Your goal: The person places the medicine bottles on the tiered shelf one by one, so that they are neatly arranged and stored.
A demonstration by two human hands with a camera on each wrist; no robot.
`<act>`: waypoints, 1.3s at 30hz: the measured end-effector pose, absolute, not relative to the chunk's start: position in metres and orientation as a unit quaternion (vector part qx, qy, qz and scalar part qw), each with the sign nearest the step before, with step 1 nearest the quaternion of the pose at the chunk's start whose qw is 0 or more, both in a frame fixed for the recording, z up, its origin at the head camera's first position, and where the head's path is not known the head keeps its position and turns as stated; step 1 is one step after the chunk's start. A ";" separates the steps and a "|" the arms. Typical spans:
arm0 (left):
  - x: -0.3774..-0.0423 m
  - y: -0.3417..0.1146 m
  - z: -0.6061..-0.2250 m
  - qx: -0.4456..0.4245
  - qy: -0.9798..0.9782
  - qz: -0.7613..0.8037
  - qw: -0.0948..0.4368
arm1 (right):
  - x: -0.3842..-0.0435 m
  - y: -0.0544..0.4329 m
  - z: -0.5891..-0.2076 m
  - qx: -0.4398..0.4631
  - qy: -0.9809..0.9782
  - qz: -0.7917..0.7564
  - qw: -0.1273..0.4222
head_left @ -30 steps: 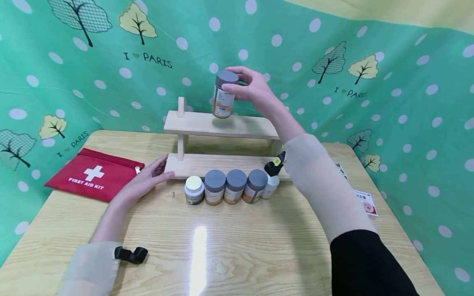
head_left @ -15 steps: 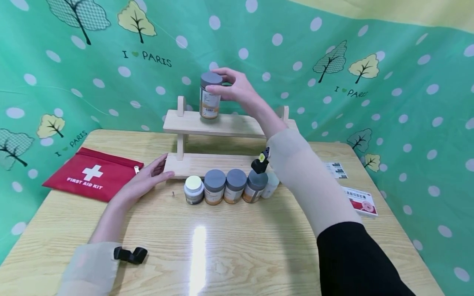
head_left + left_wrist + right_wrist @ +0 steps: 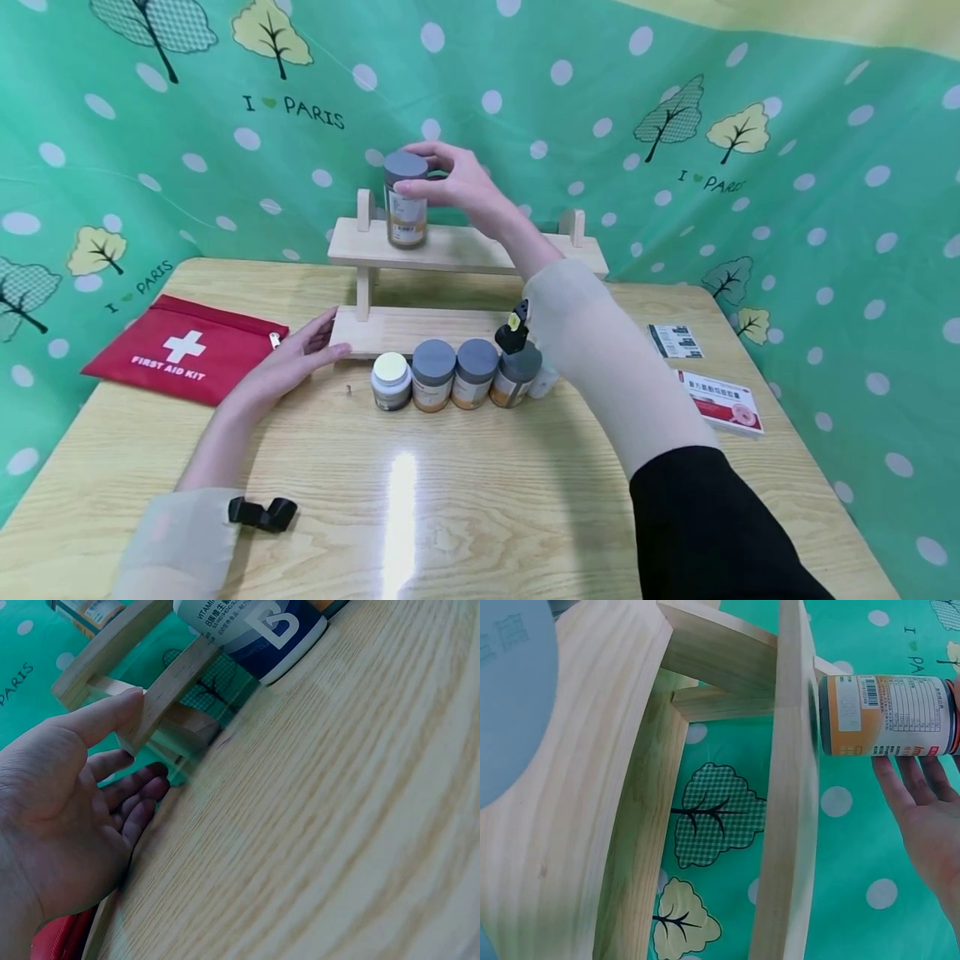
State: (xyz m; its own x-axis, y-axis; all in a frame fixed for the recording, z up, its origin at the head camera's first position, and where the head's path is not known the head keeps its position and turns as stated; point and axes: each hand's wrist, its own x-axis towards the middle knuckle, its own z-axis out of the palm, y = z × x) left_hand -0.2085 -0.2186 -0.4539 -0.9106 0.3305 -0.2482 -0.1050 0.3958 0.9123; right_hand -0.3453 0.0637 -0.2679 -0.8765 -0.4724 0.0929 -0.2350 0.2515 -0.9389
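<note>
In the head view my right hand (image 3: 463, 185) grips a grey-lidded pill bottle (image 3: 407, 218) near its top, thumb in front. The bottle stands upright at the left end of the upper board of a two-tier wooden shelf (image 3: 480, 248). The right wrist view shows its orange-and-white label and its base right at the board; I cannot tell whether it bears weight there. My left hand (image 3: 288, 367) pinches the lower board's left end between thumb and fingers, as the left wrist view shows too.
In front of the shelf stand a white-lidded bottle (image 3: 392, 382), several grey-lidded bottles (image 3: 432, 377), and a pale bottle (image 3: 543, 382) partly behind my sleeve. A red first aid pouch (image 3: 191, 354) lies left. Medicine boxes (image 3: 723, 403) lie right. A green curtain (image 3: 480, 100) hangs behind.
My right hand has carried the bottle leftward along the upper board and lowered it to the board's left end. The left hand keeps its place on the shelf.
</note>
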 end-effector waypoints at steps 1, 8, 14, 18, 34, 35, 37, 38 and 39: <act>-0.208 -0.218 -0.454 0.069 0.811 0.545 0.199 | -0.345 0.063 -0.269 -0.226 0.787 -0.565 0.106; -0.207 -0.218 -0.451 0.074 0.813 0.544 0.196 | -0.345 0.064 -0.273 -0.233 0.787 -0.561 0.113; -0.208 -0.217 -0.450 0.074 0.815 0.542 0.193 | -0.345 0.064 -0.272 -0.235 0.787 -0.557 0.118; -0.207 -0.217 -0.450 0.075 0.814 0.543 0.192 | -0.344 0.068 -0.271 -0.239 0.793 -0.545 0.129; -0.207 -0.217 -0.450 0.075 0.809 0.550 0.195 | -0.328 0.130 -0.275 -0.236 0.791 -0.554 0.104; -0.207 -0.217 -0.450 0.075 0.808 0.551 0.195 | -0.327 0.135 -0.276 -0.238 0.786 -0.561 0.102; -0.207 -0.217 -0.450 0.075 0.808 0.552 0.194 | -0.324 0.144 -0.279 -0.239 0.778 -0.572 0.097; -0.207 -0.217 -0.450 0.075 0.807 0.552 0.194 | -0.323 0.148 -0.280 -0.238 0.776 -0.577 0.095; -0.207 -0.217 -0.450 0.075 0.807 0.552 0.194 | -0.321 0.152 -0.282 -0.236 0.772 -0.583 0.094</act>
State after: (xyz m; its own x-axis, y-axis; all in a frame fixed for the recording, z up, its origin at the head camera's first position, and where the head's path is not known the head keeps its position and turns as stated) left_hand -0.2067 -0.2171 -0.4502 -0.9138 0.3354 -0.2292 -0.0920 0.3786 0.9210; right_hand -0.3208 0.1524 -0.2822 -0.8714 -0.4731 0.1296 -0.2545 0.2102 -0.9439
